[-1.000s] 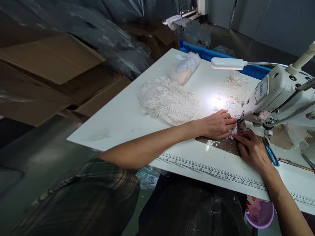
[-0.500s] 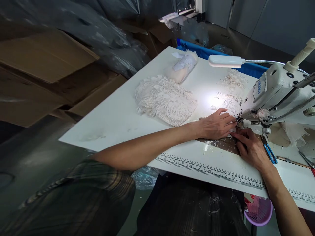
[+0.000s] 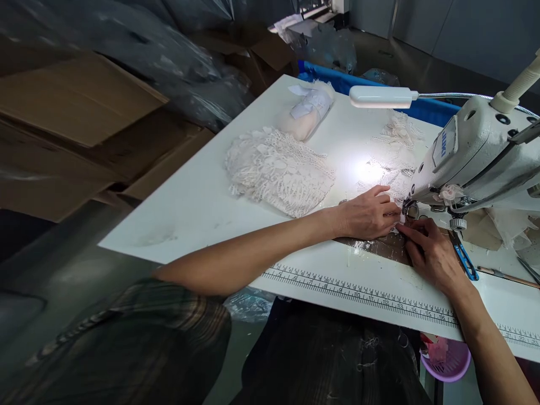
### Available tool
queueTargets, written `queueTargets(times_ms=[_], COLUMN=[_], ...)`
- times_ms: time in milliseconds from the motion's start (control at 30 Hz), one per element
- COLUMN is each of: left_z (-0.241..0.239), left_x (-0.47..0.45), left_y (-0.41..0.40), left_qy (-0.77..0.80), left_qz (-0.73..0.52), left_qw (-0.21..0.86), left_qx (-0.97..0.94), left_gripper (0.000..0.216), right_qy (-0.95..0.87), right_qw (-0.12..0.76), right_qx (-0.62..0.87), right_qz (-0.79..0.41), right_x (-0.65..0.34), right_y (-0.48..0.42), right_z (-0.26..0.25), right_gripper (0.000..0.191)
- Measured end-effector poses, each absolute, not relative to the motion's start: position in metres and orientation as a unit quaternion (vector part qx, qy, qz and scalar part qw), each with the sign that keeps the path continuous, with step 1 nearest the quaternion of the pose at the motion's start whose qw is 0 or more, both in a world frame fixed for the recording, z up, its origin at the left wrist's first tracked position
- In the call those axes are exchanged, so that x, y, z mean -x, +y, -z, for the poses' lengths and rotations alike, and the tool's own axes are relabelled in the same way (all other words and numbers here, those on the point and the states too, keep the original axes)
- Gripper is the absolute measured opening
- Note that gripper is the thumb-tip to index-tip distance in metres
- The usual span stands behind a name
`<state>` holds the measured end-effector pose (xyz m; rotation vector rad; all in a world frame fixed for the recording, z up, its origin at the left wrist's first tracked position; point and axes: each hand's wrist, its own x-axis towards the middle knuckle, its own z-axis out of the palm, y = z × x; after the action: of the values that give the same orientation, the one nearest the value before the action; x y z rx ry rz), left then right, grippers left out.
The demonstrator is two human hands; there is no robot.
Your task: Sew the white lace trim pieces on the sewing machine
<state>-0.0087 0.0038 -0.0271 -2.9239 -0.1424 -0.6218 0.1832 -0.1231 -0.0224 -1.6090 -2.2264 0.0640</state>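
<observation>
The head of a white sewing machine [image 3: 468,146] reaches in from the right, its presser foot and needle area down by my fingertips. My left hand [image 3: 371,214] lies just left of the needle, fingers bent and closed on a piece of white lace [image 3: 394,183] that spreads out behind it. From the right, my right hand [image 3: 432,250] pinches the lace's near edge with thumb and forefinger, in front of the presser foot. Most of the lace between the hands is hidden by my fingers. Beneath them is the brown, lint-specked machine bed [image 3: 386,250].
A heap of white lace [image 3: 280,171] and a wrapped pale bundle [image 3: 307,109] lie left on the table. A lamp [image 3: 382,97] hangs over the work. Blue thread snips [image 3: 466,259] lie beside my right hand. A ruler strip [image 3: 358,292] follows the front edge; a purple basket [image 3: 449,363] stands below.
The view has shifted slightly. Both hands stay at the needle in nearly the same pose, and the lace shows little visible movement.
</observation>
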Motion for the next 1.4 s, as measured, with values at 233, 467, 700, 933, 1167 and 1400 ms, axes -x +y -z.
queueTargets(times_ms=[233,467,700,933,1167,1400], left_z=[0.025,0.026,0.026,0.029,0.011,0.025], left_x=[0.009,0.007,0.001,0.000,0.017,0.005], left_y=[0.005,0.004,0.000,-0.005,0.016,0.019], left_qy=[-0.074,-0.095,-0.134,-0.163,-0.041,-0.047], left_qz=[0.176,0.180,0.160,0.192,0.199,0.204], left_qw=[0.063,0.056,0.081,0.093,-0.036,-0.121], left_qx=[0.980,0.978,0.975,0.963,0.978,0.970], left_gripper=[0.027,0.027,0.029,0.030,0.022,0.028], right_qy=[-0.789,-0.777,-0.763,-0.701,-0.665,-0.700], right_qw=[0.196,0.172,0.158,0.297,0.319,0.329], right_qx=[0.582,0.606,0.626,0.648,0.674,0.633], right_qz=[-0.025,-0.013,-0.009,-0.029,-0.043,-0.033], right_x=[-0.184,-0.183,-0.181,-0.190,-0.192,-0.194], right_y=[-0.120,-0.117,-0.117,-0.120,-0.117,-0.116], right_z=[0.025,0.025,0.024,0.023,0.026,0.030], right_gripper=[0.038,0.041,0.041,0.037,0.036,0.026])
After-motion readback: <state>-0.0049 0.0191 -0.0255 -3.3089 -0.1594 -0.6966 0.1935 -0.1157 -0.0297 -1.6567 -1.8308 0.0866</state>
